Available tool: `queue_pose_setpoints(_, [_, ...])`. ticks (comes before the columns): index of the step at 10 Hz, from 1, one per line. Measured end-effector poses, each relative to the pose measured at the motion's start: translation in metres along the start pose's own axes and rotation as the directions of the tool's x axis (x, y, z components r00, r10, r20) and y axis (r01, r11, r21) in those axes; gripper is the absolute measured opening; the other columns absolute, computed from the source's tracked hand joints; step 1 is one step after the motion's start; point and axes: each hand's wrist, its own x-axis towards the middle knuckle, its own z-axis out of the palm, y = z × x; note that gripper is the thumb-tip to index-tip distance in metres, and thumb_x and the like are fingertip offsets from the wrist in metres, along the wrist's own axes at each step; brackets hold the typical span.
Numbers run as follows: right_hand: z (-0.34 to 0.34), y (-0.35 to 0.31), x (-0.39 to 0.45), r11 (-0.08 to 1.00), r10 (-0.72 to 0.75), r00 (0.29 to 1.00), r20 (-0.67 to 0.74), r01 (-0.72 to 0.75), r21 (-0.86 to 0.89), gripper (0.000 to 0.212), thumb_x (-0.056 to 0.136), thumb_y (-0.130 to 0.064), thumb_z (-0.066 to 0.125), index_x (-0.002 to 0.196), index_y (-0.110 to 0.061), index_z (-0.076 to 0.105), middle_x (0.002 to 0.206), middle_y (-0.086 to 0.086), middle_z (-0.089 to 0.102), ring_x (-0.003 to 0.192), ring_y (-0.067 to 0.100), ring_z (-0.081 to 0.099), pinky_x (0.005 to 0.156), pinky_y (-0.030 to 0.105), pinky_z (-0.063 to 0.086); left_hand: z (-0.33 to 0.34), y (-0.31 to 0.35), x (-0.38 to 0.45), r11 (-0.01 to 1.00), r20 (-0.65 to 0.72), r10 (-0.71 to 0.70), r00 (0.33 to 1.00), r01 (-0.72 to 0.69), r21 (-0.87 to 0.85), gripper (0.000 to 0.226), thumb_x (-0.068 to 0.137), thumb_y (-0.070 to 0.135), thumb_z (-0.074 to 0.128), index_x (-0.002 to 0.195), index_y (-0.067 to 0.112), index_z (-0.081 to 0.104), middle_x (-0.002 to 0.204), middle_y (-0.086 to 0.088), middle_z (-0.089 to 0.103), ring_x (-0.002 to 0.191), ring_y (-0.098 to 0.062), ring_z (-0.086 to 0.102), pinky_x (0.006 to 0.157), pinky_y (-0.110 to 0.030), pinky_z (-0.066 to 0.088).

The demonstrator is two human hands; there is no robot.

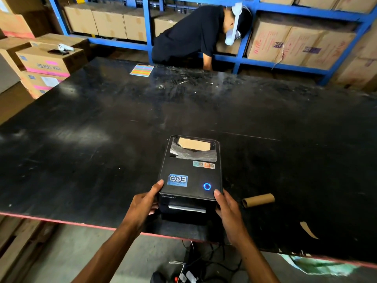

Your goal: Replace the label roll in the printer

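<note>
A black label printer (190, 172) stands near the front edge of the black table (102, 123), lid closed, its round button glowing blue. Through the lid's window shows brown card and crumpled plastic. My left hand (148, 203) grips the printer's front left corner, thumb on the lid. My right hand (226, 207) grips the front right corner in the same way. An empty brown cardboard core (258, 200) lies on the table just right of my right hand.
A sheet of coloured stickers (141, 70) lies at the table's far edge. Behind it a person in black (191, 35) leans into blue shelving full of cartons. Stacked cartons (44, 62) stand at far left. Cables and a power strip (183, 276) lie on the floor below.
</note>
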Motion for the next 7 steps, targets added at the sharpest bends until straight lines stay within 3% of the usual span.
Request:
queue_pose_setpoints(1, [0.0,0.002,0.001,1.0,0.002,1.0,0.0,-0.002,0.005,0.053,0.072,-0.052,0.061,0.116,-0.024,0.064,0.116,0.002,0.071,0.11,0.02,0.065,0.101,0.049,0.047,-0.001,-0.002,0.002,1.0,0.003,0.0,1.0,0.0,0.002,0.04,0.087,0.052,0.053,0.076,0.018,0.072,0.073,0.006,0.075,0.084,-0.017,0.068,0.066,-0.026,0.048])
queue_pose_setpoints(3, [-0.003,0.008,0.005,1.0,0.013,1.0,-0.023,-0.013,-0.003,0.035,0.077,-0.041,0.058,0.107,-0.027,0.066,0.109,-0.006,0.073,0.103,0.008,0.067,0.088,0.029,0.05,0.0,-0.003,0.004,1.0,0.008,-0.01,1.0,0.01,0.002,0.041,0.087,0.051,0.055,0.075,0.015,0.073,0.057,0.009,0.074,0.076,-0.015,0.067,0.066,-0.026,0.049])
queue_pose_setpoints(4, [-0.003,0.007,0.005,0.999,0.032,0.999,-0.028,-0.032,-0.004,0.045,0.076,-0.043,0.058,0.116,-0.023,0.063,0.109,-0.007,0.072,0.103,0.008,0.067,0.089,0.029,0.05,-0.001,-0.002,0.003,1.0,0.006,0.001,1.0,-0.001,0.019,0.042,0.087,0.051,0.055,0.074,0.016,0.072,0.057,0.012,0.074,0.078,-0.016,0.067,0.069,-0.026,0.049])
queue_pose_setpoints(5, [-0.003,0.01,0.004,1.0,0.026,0.999,-0.036,-0.025,0.017,0.058,0.069,-0.052,0.063,0.119,-0.022,0.061,0.114,0.0,0.072,0.107,0.016,0.066,0.096,0.04,0.05,-0.002,-0.006,0.005,0.999,0.033,0.005,0.999,-0.006,0.035,0.039,0.087,0.053,0.053,0.074,0.02,0.07,0.066,0.01,0.074,0.084,-0.018,0.067,0.073,-0.029,0.05])
queue_pose_setpoints(6, [-0.003,0.007,0.006,0.998,0.057,0.998,-0.036,-0.057,0.011,0.042,0.08,-0.042,0.064,0.117,-0.022,0.062,0.113,0.001,0.072,0.107,0.016,0.066,0.098,0.041,0.049,-0.004,-0.003,0.008,0.999,0.079,-0.032,0.996,0.029,0.044,0.036,0.088,0.054,0.049,0.08,0.024,0.068,0.084,0.004,0.071,0.09,-0.019,0.066,0.081,-0.034,0.048])
queue_pose_setpoints(7, [-0.005,0.016,0.003,0.999,0.035,0.99,-0.135,-0.037,-0.017,0.021,0.087,-0.032,0.058,0.108,-0.031,0.063,0.116,-0.005,0.068,0.107,0.008,0.063,0.099,0.034,0.047,-0.009,-0.016,0.008,0.996,0.098,-0.078,0.992,0.074,0.041,0.047,0.081,0.061,0.052,0.094,0.02,0.072,0.093,0.0,0.075,0.096,-0.02,0.067,0.086,-0.035,0.048])
